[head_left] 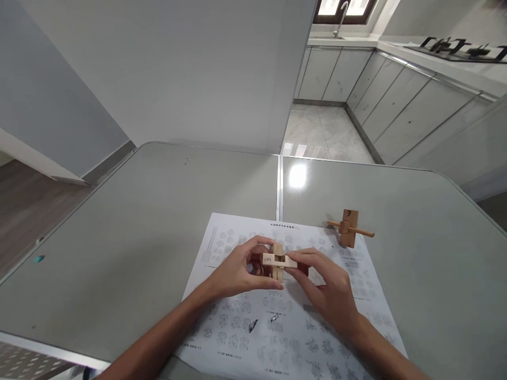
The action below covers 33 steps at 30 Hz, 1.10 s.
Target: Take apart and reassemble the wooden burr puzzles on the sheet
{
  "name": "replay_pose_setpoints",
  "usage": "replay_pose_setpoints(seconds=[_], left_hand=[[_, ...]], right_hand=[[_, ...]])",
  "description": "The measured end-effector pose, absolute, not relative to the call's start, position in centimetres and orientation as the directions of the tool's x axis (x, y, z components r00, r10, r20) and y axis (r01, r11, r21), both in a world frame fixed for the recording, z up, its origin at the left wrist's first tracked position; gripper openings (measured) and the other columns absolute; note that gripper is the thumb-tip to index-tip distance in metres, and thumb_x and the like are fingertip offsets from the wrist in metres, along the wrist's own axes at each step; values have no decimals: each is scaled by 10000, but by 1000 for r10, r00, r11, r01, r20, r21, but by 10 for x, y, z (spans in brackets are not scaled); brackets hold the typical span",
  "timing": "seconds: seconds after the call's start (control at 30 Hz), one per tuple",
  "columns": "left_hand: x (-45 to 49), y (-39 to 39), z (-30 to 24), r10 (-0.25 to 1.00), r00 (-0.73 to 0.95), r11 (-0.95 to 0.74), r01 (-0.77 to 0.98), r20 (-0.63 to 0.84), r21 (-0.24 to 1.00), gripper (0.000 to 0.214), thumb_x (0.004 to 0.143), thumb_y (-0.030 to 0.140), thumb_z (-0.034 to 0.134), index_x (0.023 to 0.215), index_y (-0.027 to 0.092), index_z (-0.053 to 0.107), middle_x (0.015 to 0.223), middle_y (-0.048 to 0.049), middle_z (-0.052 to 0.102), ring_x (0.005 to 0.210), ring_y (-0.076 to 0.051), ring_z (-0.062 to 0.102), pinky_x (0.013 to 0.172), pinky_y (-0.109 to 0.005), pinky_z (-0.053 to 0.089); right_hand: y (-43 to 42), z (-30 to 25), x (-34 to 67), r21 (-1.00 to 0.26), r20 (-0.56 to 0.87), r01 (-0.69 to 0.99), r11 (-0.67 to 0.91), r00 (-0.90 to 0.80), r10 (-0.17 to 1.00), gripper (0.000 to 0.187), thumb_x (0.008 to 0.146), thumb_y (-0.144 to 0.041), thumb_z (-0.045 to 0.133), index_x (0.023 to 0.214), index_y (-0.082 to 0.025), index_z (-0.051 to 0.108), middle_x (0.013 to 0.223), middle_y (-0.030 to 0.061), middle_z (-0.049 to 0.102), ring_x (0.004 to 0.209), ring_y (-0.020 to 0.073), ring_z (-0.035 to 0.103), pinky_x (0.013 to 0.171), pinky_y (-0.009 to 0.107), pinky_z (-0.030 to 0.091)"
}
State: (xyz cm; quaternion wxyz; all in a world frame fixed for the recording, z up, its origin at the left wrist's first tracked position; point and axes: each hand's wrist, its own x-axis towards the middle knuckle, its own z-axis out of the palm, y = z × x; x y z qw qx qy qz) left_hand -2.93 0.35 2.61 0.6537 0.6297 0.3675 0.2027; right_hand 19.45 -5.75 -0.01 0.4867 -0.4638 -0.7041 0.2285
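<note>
Over a printed paper sheet point(237, 338), my two hands meet at a small wooden interlocking puzzle point(278, 273) of pale notched blocks. My left hand point(241, 269) grips it from the left, with the thumb below and the fingers curled behind. A notched block marked "3" point(268, 259) lies crosswise on top. My right hand point(320, 279) pinches the right end of that block between thumb and index finger. Whether the block is fully seated I cannot tell. To the right, a darker wooden puzzle assembly point(348, 227), with a thin stick through it, stands partly over the paper's edge.
The pale glass-topped table point(130, 237) has a metal seam running away from me. Two small dark scraps point(253, 325) lie on the paper, and a teal bit point(38, 258) is at far left. A wall point(198, 79) stands behind; kitchen cabinets point(415, 105) are at back right.
</note>
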Motion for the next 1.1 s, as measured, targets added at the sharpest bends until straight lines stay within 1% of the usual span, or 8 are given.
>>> replay_pose_setpoints(seconds=[0.2,0.3,0.5,0.7,0.8,0.9,1.03,1.1], left_hand=[[-30,3,23,726,653,153,151,-214,977,640,746,415,902,1254,246,551,921,-16,669,778,-159,596,720,-325,487],[-29,1,20,743,639,129,156,-200,979,662,752,411,898,1287,259,538,936,-15,665,761,-151,589,697,-312,489],[-28,-2,23,740,644,116,166,-196,979,652,745,407,907,1272,264,551,952,-17,664,769,-148,579,680,-297,494],[-27,-1,26,736,658,100,131,-162,986,654,778,376,886,1336,279,558,1017,-22,652,781,-135,581,679,-285,497],[-26,-2,24,732,664,114,100,-151,989,532,888,408,783,1350,270,557,1011,-29,656,805,-139,601,711,-292,511],[-25,-2,20,748,644,128,99,-162,987,397,1005,444,618,1349,254,566,929,-27,658,748,-135,609,650,-277,495],[-25,0,12,785,595,139,102,-173,985,386,1016,471,593,1318,231,586,847,-12,639,683,-130,607,584,-256,474],[-25,2,11,818,547,172,62,-178,983,412,1013,496,588,1313,213,580,818,-10,636,646,-127,593,567,-256,467]], right_hand=[[-56,1,195,-771,479,419,479,-114,870,309,1003,-122,607,1258,-281,679,1044,76,758,851,225,732,691,360,615],[-56,3,195,-766,476,427,480,-123,871,297,1008,-126,600,1255,-274,674,1044,80,749,836,221,721,692,363,612],[-55,-2,195,-813,390,419,403,-120,913,194,1017,-172,598,1178,-256,667,947,61,712,787,204,677,649,337,584],[-55,-5,196,-788,415,452,417,-110,903,214,1021,-156,585,1196,-255,657,999,68,705,802,201,669,707,358,574],[-54,-5,196,-801,401,444,402,-101,910,205,1022,-164,586,1191,-255,659,993,63,709,775,194,660,698,351,568],[-54,-6,196,-813,388,428,396,-109,915,189,1024,-185,593,1185,-259,660,992,56,713,759,187,654,684,341,568],[-53,-7,197,-823,344,453,343,-83,935,199,1021,-239,603,1214,-270,638,1023,58,711,789,198,663,658,333,581],[-52,-8,198,-814,321,492,310,-63,945,289,1002,-279,638,1288,-281,602,1124,81,695,878,226,677,711,365,608]])
